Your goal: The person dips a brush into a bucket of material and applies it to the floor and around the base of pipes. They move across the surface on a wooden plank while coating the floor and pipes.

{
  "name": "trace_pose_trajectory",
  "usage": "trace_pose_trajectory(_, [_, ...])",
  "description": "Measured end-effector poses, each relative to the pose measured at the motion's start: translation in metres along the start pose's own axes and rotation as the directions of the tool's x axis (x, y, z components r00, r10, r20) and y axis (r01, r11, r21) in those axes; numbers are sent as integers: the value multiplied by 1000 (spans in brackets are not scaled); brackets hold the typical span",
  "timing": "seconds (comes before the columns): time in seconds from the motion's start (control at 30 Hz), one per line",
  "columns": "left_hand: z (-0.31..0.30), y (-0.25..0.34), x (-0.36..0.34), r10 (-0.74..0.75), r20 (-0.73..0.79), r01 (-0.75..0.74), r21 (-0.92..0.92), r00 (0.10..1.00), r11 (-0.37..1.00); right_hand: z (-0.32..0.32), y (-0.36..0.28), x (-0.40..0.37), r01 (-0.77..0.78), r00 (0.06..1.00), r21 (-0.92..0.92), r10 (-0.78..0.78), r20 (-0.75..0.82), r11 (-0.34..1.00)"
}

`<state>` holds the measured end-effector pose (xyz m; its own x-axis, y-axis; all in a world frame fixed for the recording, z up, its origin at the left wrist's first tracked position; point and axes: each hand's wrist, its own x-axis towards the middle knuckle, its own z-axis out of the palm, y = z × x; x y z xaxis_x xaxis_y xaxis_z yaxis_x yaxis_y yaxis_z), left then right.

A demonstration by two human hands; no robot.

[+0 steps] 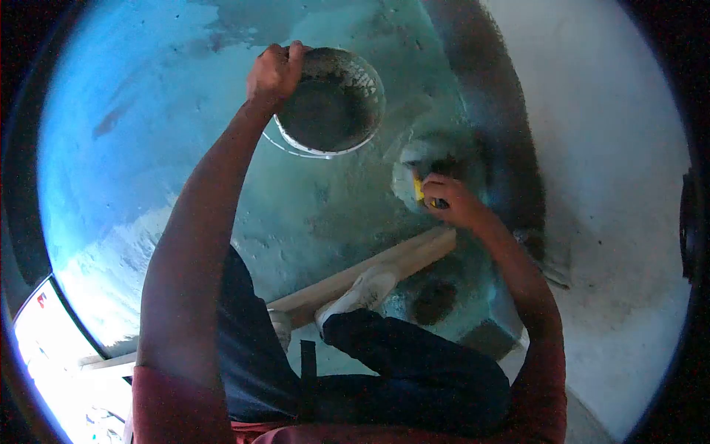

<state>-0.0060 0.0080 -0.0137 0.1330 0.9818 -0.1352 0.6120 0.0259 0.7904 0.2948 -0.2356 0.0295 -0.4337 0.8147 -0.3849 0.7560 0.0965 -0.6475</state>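
Observation:
My left hand (275, 72) is closed on the rim of a white bucket (373, 81), at its upper left side. Grey residue coats the bucket's inner wall, and its inside looks dark. The wire handle hangs down along the near side. To the right and lower, my right hand (451, 200) is wrapped round a tool with a yellow-and-black handle (418, 188). The tool's working end is too dim to make out. It is close to a dark wet patch (444, 161) on the greenish floor (325, 200).
A wooden plank (421, 254) lies across the floor with my shoe (370, 287) on it. A dark band (510, 126) runs along the pale wall (599, 133) on the right. A pale block-shaped ledge (503, 314) stands near my right knee. Bright light enters at lower left.

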Motion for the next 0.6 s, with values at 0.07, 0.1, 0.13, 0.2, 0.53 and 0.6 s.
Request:
trace_pose_trajectory(0.07, [3,-6,3,6,-1,-6,-27,1000,1000,-10,-14,-6,-21,999,-26,22,28,999])
trace_pose_trajectory(0.1, [5,-9,5,9,0,-9,-42,1000,999,-14,-21,-8,-30,1000,-3,30,1,1000])
trace_pose_trajectory(0.13, [6,-12,8,12,-3,-12,-29,1000,1000,-18,-29,-10,-39,999,21,39,-25,999])
trace_pose_trajectory(0.2, [9,-16,10,18,-2,-18,-9,1000,1000,-20,-32,-12,-18,994,53,23,-103,998])
trace_pose_trajectory(0.53, [10,-25,12,181,-20,-180,40,983,983,-32,58,64,18,974,206,30,-226,978])
trace_pose_trajectory(0.6, [6,-14,7,199,-2,-199,-17,980,980,-51,75,71,-74,953,227,136,-269,971])
